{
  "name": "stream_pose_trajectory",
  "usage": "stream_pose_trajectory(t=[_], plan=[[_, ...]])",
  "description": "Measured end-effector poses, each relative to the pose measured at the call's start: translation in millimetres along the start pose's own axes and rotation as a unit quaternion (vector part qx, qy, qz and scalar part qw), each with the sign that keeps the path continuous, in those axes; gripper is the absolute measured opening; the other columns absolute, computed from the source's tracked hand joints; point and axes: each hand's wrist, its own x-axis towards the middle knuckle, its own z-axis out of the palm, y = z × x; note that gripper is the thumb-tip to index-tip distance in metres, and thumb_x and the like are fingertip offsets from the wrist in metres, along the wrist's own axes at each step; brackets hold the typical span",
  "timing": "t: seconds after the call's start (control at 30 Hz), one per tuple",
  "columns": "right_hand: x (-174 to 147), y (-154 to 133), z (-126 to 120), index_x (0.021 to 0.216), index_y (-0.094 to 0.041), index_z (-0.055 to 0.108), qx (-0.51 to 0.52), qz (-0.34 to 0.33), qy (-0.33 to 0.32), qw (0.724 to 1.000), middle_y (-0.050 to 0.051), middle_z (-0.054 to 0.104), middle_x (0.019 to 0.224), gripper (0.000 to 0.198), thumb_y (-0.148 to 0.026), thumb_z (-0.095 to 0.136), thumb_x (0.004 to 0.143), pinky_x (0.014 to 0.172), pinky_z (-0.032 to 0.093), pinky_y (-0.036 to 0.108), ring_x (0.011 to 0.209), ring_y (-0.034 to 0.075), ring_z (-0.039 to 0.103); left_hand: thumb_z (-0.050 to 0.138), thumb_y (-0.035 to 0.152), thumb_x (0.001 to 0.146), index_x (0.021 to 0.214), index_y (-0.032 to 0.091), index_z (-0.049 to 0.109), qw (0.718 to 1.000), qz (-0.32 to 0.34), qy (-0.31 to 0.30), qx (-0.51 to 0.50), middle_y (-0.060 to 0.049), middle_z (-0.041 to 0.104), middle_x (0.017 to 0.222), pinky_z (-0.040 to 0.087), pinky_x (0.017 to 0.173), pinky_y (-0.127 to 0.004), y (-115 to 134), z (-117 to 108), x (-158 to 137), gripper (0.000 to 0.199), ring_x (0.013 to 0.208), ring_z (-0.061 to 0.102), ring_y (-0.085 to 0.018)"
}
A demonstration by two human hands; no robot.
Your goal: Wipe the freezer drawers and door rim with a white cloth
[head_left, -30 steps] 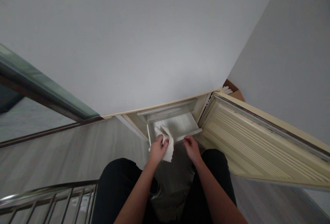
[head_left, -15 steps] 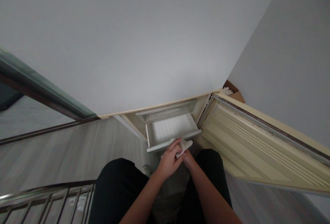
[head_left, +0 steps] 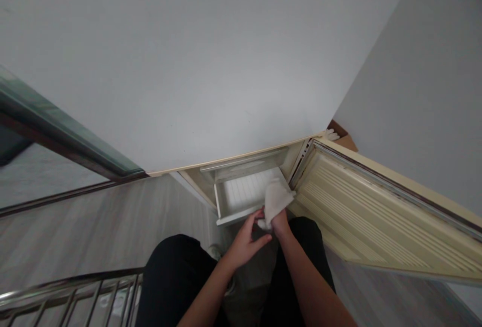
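White cloth gripped by right hand at drawer rim, left hand fingers open.

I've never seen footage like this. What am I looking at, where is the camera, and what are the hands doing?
The one camera sits on a person's head, looking down past their black-trousered legs, so the view bends at the edges. No machine here: just two bare hands. The right hand holds a white cloth at the front right corner of a white drawer, pulled out of a low cream fridge. The left hand is open beside the cloth's lower edge. The fridge door stands open to the right. A metal rack lies lower left.
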Motion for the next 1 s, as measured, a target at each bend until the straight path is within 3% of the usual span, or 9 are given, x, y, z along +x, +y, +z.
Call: stream_pose_trajectory(t=[0.1, 0.17, 0.23, 0.4, 0.53, 0.63, 0.73, 0.87, 1.0], plan=[[-13, -11, 22, 0.080, -0.020, 0.059, 0.033, 0.016, 0.018, 0.999, -0.003, 0.059, 0.068, 0.029, -0.045, 0.051, 0.092, 0.058, 0.045, 0.024, 0.062, 0.015, 0.053, 0.073, 0.044, 0.082, 0.116, 0.019, 0.063, 0.997, -0.039, 0.061, -0.041, -0.007, 0.069, 0.109, 0.048, 0.088, -0.033, -12, -3, 4, 0.043, 0.098, 0.063, -0.022], [-17, -14, 26, 0.079, -0.022, 0.052, 0.046, 0.041, 0.053, 0.997, -0.003, 0.054, 0.067, 0.034, -0.051, 0.046, 0.095, 0.059, 0.041, 0.024, 0.064, 0.015, 0.051, 0.068, 0.047, 0.085, 0.086, 0.019, 0.064, 0.993, -0.049, 0.105, -0.022, -0.001, 0.063, 0.081, 0.046, 0.075, -0.029, -17, -9, 4, 0.029, 0.078, 0.058, -0.018], [-16, -12, 25, 0.077, -0.022, 0.050, 0.034, 0.056, 0.080, 0.995, -0.001, 0.053, 0.069, 0.040, -0.056, 0.041, 0.095, 0.063, 0.040, 0.027, 0.068, 0.017, 0.050, 0.065, 0.048, 0.087, 0.073, 0.020, 0.058, 0.989, -0.032, 0.142, 0.010, 0.000, 0.055, 0.076, 0.043, 0.070, -0.027, -22, -16, 2, 0.032, 0.074, 0.053, -0.016], [-18, -8, 26, 0.083, -0.021, 0.053, -0.039, 0.015, 0.121, 0.992, 0.003, 0.053, 0.082, 0.034, -0.053, 0.047, 0.093, 0.075, 0.041, 0.031, 0.078, 0.019, 0.050, 0.069, 0.053, 0.082, 0.069, 0.020, 0.055, 0.980, -0.051, 0.174, -0.080, -0.001, 0.057, 0.084, 0.046, 0.073, -0.026, -38, -26, -4, 0.038, 0.081, 0.057, -0.016], [-34, -19, 37, 0.088, -0.021, 0.052, -0.009, -0.023, -0.001, 1.000, 0.001, 0.056, 0.081, 0.026, -0.044, 0.045, 0.097, 0.073, 0.041, 0.029, 0.077, 0.018, 0.053, 0.070, 0.054, 0.081, 0.096, 0.021, 0.064, 0.916, -0.175, 0.130, -0.337, -0.001, 0.065, 0.082, 0.049, 0.066, -0.025, -51, -25, -2, 0.036, 0.071, 0.062, -0.014], [-42, -28, 40, 0.093, -0.021, 0.054, 0.007, -0.046, -0.069, 0.997, 0.001, 0.060, 0.083, 0.025, -0.044, 0.045, 0.098, 0.071, 0.042, 0.028, 0.078, 0.018, 0.057, 0.072, 0.054, 0.078, 0.116, 0.019, 0.064, 0.880, -0.222, 0.091, -0.411, -0.007, 0.072, 0.096, 0.053, 0.076, -0.032, -56, -23, 3, 0.052, 0.083, 0.068, -0.020], [-40, -29, 38, 0.095, -0.020, 0.055, -0.006, -0.038, -0.017, 0.999, 0.002, 0.062, 0.084, 0.027, -0.045, 0.047, 0.098, 0.073, 0.043, 0.028, 0.079, 0.018, 0.058, 0.075, 0.057, 0.074, 0.109, 0.017, 0.068, 0.902, -0.219, 0.106, -0.357, -0.009, 0.073, 0.097, 0.051, 0.083, -0.036, -60, -28, 8, 0.053, 0.090, 0.068, -0.024], [-30, -19, 31, 0.094, -0.020, 0.053, 0.028, 0.022, 0.107, 0.994, 0.002, 0.060, 0.084, 0.030, -0.050, 0.047, 0.096, 0.073, 0.045, 0.030, 0.079, 0.019, 0.057, 0.077, 0.057, 0.071, 0.069, 0.019, 0.062, 0.961, -0.091, 0.195, -0.173, -0.008, 0.069, 0.105, 0.047, 0.091, -0.034, -64, -43, 8, 0.042, 0.108, 0.061, -0.026], [-30, -16, 32, 0.090, -0.021, 0.059, -0.002, -0.012, -0.012, 1.000, 0.004, 0.061, 0.087, 0.027, -0.047, 0.052, 0.093, 0.078, 0.047, 0.033, 0.084, 0.020, 0.058, 0.072, 0.054, 0.078, 0.082, 0.021, 0.057, 0.960, -0.084, 0.165, -0.209, -0.001, 0.064, 0.091, 0.049, 0.074, -0.028, -59, -52, 6, 0.036, 0.083, 0.062, -0.017]])
